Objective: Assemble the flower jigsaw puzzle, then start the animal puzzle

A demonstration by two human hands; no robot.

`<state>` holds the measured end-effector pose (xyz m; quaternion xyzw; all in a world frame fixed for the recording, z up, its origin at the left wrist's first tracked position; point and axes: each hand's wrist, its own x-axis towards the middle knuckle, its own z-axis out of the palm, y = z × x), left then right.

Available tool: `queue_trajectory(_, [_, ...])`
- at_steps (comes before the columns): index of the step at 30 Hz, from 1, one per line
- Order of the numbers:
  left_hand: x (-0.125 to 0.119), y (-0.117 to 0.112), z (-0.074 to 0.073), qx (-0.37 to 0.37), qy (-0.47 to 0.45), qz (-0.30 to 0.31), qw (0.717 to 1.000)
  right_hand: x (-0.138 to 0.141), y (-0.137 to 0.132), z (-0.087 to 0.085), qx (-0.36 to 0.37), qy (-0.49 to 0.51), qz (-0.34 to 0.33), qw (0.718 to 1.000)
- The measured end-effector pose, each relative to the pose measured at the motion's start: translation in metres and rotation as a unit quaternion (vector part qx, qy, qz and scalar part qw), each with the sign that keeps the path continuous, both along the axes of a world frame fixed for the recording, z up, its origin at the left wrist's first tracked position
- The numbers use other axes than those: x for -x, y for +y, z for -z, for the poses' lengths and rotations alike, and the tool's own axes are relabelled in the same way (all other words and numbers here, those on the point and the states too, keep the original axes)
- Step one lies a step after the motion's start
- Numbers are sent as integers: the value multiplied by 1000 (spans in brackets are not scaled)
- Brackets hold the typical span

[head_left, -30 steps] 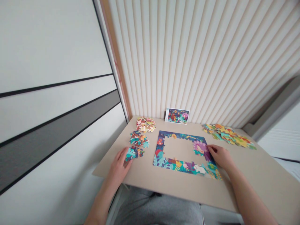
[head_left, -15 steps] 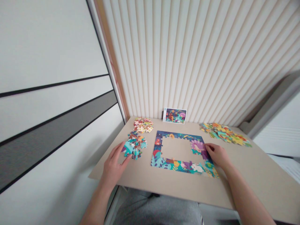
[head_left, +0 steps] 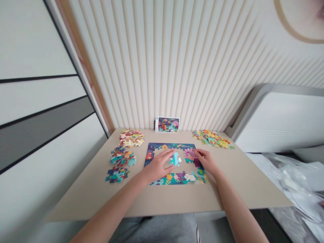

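My left grip (head_left: 158, 165) was closed on a teal puzzle piece (head_left: 175, 159), holding it above the gap in the part-built puzzle (head_left: 177, 179) on the bench (head_left: 83, 199). My right grip (head_left: 206, 160) lay open on the puzzle's far right side.

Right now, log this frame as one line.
left hand holds teal piece over puzzle gap | right hand on purple piece | picture card behind puzzle

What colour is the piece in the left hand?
The puzzle piece in the left hand is turquoise; head view.
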<state>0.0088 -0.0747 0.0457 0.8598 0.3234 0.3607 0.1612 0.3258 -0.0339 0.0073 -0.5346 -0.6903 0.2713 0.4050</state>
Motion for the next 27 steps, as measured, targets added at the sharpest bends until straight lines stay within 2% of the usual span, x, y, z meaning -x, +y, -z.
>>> queue_trajectory(2, [-29,18,13,15,1,38,999,5,-4,-2,33,48,-63,996])
queue_trajectory(5, [-60,34,32,34,-14,66,997,9,-8,-2,86,96,-114,985])
queue_trajectory(9, [-72,33,48,44,-31,60,997,10,-8,0,128,120,-137,975])
queue_trajectory(14, [-62,22,48,43,-24,72,996,11,-9,-2,141,114,-132,975])
queue_trajectory(21, [-62,17,48,45,-10,98,994,8,-3,-1,83,104,-68,989])
queue_trajectory(27, [-65,14,46,12,32,84,996,6,-3,4,44,36,-98,994])
